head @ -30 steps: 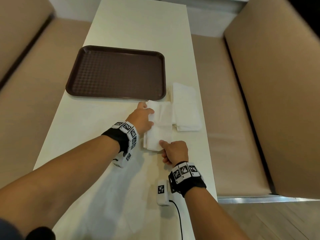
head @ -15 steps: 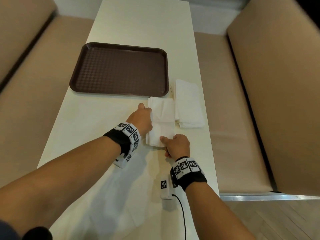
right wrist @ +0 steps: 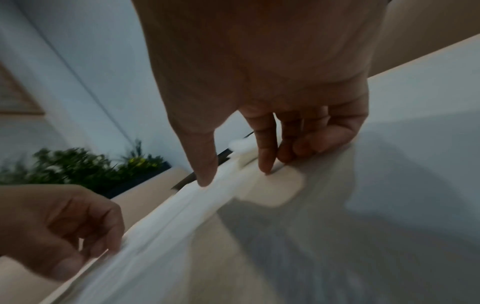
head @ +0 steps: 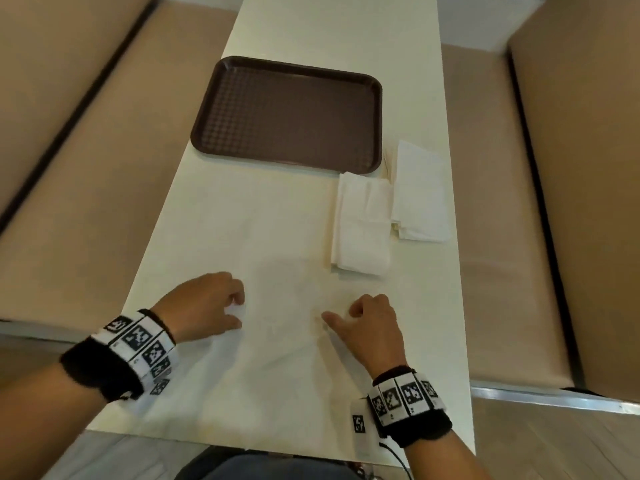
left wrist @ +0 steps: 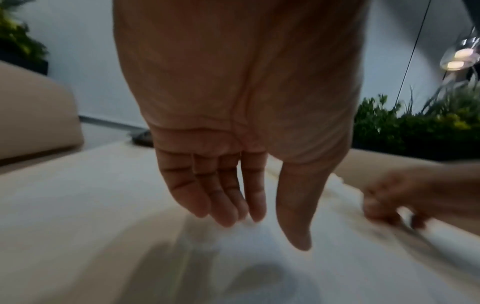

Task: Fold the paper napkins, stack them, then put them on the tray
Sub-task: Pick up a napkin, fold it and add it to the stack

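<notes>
A brown tray (head: 287,112) lies on the cream table, with nothing on it. To its near right lie a folded white napkin (head: 362,223) and, further right, a stack of folded napkins (head: 420,195). Close to the table's near edge an unfolded napkin (head: 284,341) is spread between my hands. My left hand (head: 239,313) pinches its left side, fingers curled. On the right side, my right hand (head: 337,315) pinches the sheet between thumb and forefinger. In the right wrist view this napkin (right wrist: 168,216) rises as a white ridge between the two hands.
Tan bench seats (head: 86,150) run along both sides of the narrow table (head: 242,220). A cable hangs from my right wrist (head: 394,455) at the near edge. A knee shows below the table's front.
Both hands left the folded napkin by the tray's corner and drew back to the near edge. They now hold an unfolded napkin. The folded one stays beside the stack.
</notes>
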`<state>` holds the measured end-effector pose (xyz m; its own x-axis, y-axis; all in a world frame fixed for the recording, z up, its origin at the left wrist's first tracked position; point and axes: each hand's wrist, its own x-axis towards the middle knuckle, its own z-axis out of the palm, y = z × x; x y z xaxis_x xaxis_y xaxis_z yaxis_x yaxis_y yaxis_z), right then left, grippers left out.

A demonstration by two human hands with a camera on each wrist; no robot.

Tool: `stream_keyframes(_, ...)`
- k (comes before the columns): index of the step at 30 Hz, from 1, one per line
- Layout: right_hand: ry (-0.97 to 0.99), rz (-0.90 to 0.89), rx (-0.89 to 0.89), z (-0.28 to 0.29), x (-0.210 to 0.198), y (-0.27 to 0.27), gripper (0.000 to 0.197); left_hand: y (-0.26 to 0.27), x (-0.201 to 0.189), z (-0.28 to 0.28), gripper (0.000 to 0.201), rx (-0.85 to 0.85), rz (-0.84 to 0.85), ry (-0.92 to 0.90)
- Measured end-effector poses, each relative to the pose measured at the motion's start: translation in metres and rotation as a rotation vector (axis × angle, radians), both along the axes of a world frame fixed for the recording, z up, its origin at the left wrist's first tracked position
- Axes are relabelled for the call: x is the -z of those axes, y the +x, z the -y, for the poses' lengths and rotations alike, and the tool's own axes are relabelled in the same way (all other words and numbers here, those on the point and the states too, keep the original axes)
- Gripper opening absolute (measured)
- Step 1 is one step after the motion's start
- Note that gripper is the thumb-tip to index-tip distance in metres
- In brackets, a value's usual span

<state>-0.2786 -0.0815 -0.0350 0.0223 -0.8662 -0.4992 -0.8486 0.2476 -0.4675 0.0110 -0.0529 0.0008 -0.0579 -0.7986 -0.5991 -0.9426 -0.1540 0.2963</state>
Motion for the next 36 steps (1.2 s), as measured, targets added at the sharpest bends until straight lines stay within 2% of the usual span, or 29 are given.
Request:
stream_keyframes(2,-0.025,-0.053,-0.118,-0.015,0.004,0.014,0.049,-0.001,0.013,-0.035,0.040,-0.035,-0.054,0.037)
stream_keyframes(4,-0.043,-0.066,-0.163,-0.023,0.006,0.023,0.040,-0.006,0.025,-0.051,0.045,-0.102,-0.122,-0.016)
stream_keyframes(8,-0.029,-0.014,-0.150,-0.028,0.006,0.036,0.016,-0.008,0.034,-0.059,0.042,-0.165,-0.167,-0.101)
stream_keyframes(14,-0.008,0.155,-0.039,-0.027,-0.004,0.033,0.016,-0.001,0.033,-0.064,0.033,-0.179,-0.170,-0.137)
stream_keyframes(16,0.039,0.259,0.011,-0.025,-0.009,0.028,0.023,0.001,0.031,-0.063,0.032,-0.173,-0.170,-0.148)
stream_keyframes(18,0.074,0.356,0.017,-0.024,-0.013,0.022,0.046,0.001,0.030,-0.062,0.032,-0.163,-0.173,-0.152)
stream_keyframes(20,0.103,0.431,-0.059,-0.025,-0.014,0.015,0.065,0.001,0.029,-0.062,0.033,-0.153,-0.170,-0.153)
stream_keyframes(21,0.117,0.452,-0.115,-0.026,-0.015,0.012,0.068,0.001,0.029,-0.062,0.033,-0.153,-0.167,-0.150)
stream_keyframes(23,0.124,0.435,-0.198,-0.028,-0.014,0.006,0.056,0.001,0.029,-0.063,0.034,-0.155,-0.164,-0.148)
stream_keyframes(26,0.108,0.452,-0.191,-0.027,-0.017,-0.002,0.028,-0.004,0.024,-0.063,0.041,-0.126,-0.216,-0.196)
stream_keyframes(29,0.118,0.603,-0.135,-0.022,-0.027,-0.009,0.023,-0.022,0.010,-0.055,0.063,-0.052,-0.385,-0.185)
stream_keyframes(31,0.137,0.719,-0.106,-0.016,-0.037,-0.012,0.025,-0.042,-0.001,-0.048,0.081,0.001,-0.465,-0.084)
stream_keyframes(32,0.143,0.763,-0.113,-0.013,-0.041,-0.012,0.026,-0.052,-0.005,-0.044,0.083,0.002,-0.499,-0.024)
stream_keyframes(33,0.149,0.798,-0.127,-0.010,-0.046,-0.011,0.027,-0.061,-0.006,-0.040,0.077,-0.004,-0.534,0.015)
stream_keyframes(36,0.105,0.852,-0.096,0.000,-0.059,-0.007,0.033,-0.076,-0.003,-0.025,0.025,-0.029,-0.574,-0.014)
